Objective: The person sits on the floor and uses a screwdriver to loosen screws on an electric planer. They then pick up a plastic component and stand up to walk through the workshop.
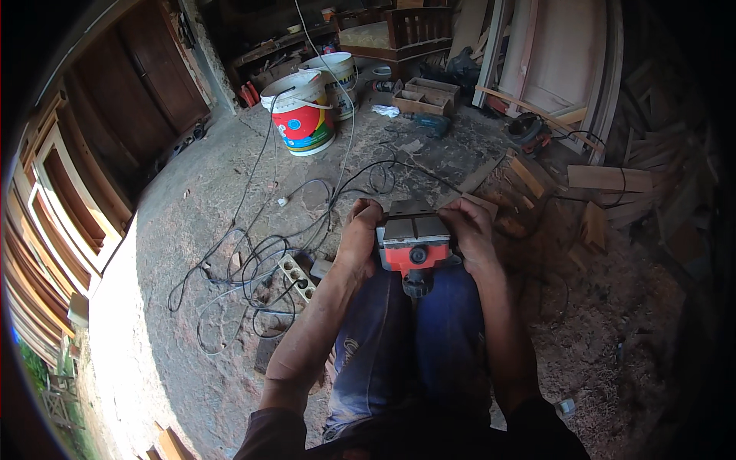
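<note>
A red and black electric hand planer [418, 254] rests over my lap, its grey metal sole turned up and its black front knob pointing toward me. My left hand [360, 236] is closed on the planer's left side, fingertips at the far end of the sole. On the opposite side my right hand [471, 234] grips it too, with thumb and fingers pinched near the sole's edge. The undersides of both hands and the planer's lower body are hidden. Beneath it are my knees in blue jeans [383, 337].
A power strip [297, 277] and tangled black cables [253, 264] lie left of my legs. Paint buckets [303, 115] stand ahead, near a wooden box [423, 98] and a teal power tool [429, 125]. Wood offcuts [609, 179] and shavings cover the right side.
</note>
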A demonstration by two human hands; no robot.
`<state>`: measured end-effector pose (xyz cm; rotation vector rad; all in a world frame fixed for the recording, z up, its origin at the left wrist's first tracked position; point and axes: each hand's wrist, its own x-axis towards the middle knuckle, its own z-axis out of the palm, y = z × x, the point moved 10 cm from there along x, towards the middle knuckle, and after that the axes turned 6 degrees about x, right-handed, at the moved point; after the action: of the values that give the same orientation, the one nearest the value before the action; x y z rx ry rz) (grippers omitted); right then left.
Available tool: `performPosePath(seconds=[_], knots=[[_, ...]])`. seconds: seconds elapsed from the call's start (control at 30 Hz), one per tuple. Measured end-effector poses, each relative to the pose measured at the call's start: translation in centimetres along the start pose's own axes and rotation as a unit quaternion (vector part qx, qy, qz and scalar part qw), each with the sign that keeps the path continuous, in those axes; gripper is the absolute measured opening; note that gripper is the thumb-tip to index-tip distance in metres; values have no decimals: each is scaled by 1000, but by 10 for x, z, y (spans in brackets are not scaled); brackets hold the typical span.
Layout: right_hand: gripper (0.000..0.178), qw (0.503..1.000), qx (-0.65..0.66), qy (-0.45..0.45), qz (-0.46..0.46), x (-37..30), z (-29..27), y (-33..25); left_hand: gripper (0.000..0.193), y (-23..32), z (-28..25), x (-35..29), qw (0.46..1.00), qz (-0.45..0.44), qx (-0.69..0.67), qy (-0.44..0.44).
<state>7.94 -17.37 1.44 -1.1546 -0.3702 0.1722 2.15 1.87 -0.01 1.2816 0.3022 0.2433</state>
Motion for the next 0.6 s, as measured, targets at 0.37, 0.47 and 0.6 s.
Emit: performPosePath(seconds=[0.37, 0.47, 0.6], knots=[[11, 1000, -8, 16, -12, -1, -2, -2, 10, 1, 0, -4, 998, -9, -50, 22], [11, 1000, -11, 16, -15, -1, -3, -1, 11, -1, -2, -2, 998, -6, -58, 21], [11, 1000, -17, 18, -11, 0, -3, 0, 13, -3, -6, 1, 998, -3, -54, 21]])
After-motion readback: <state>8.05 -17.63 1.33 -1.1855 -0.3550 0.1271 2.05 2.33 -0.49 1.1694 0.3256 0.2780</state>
